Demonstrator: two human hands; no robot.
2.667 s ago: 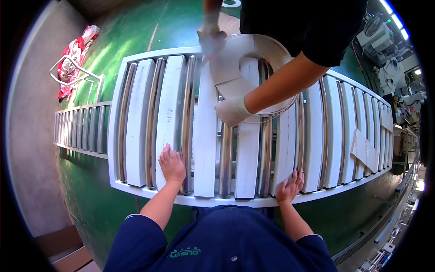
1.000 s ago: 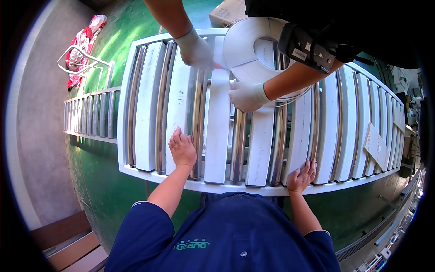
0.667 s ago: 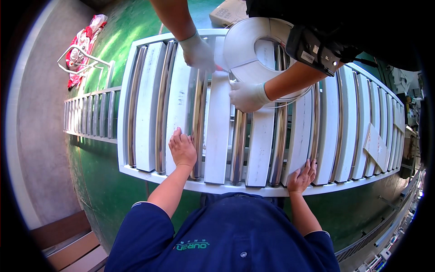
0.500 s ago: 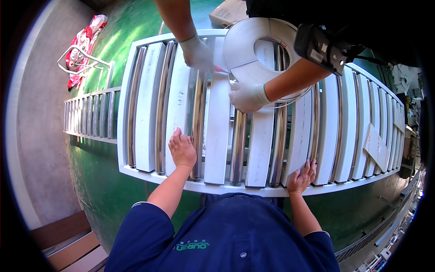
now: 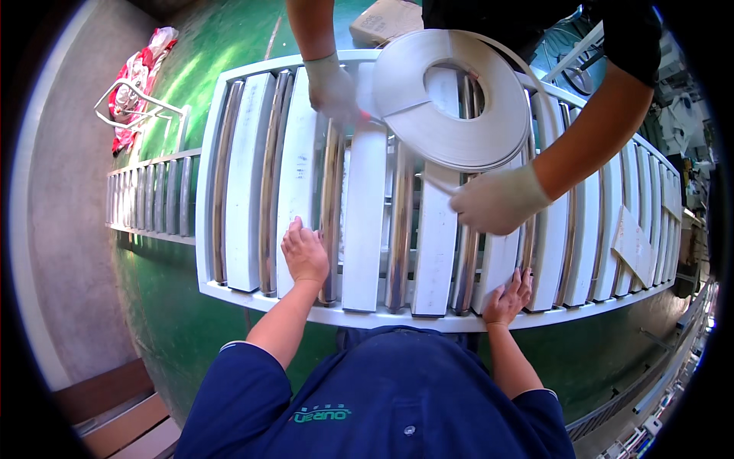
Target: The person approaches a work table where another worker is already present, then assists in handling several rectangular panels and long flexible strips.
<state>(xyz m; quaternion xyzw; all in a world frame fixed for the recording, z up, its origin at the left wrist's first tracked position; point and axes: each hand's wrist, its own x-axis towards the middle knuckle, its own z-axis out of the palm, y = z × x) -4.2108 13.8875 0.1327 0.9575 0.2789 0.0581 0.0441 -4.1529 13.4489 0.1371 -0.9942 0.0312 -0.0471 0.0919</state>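
My left hand (image 5: pixel 304 251) rests open on a white slat of the roller conveyor (image 5: pixel 363 252), its fingers beside a metal roller (image 5: pixel 330 218). Near the front rail, my right hand (image 5: pixel 508 300) lies on another slat with its fingers stretched out. Both are bare and hold nothing. Across from me, a co-worker in pale gloves leans over a large coil of white flat banding (image 5: pixel 397 73). One gloved hand (image 5: pixel 333 92), blurred, has a small red-tipped thing at its fingers. The other gloved hand (image 5: pixel 501 200) pinches a strip of the banding below the coil.
A cardboard box (image 5: pixel 386 21) sits on the green floor beyond the conveyor. Triangular white board pieces (image 5: pixel 633 249) lie on the slats at the right. To the left are a lower roller section (image 5: pixel 153 191), a white tubular frame (image 5: pixel 183 126) and a red-and-white bundle (image 5: pixel 130 99).
The co-worker's gloved hand on the strip has moved right and toward me, away from the other glove. The coil has shifted slightly. My hands stay where they were.
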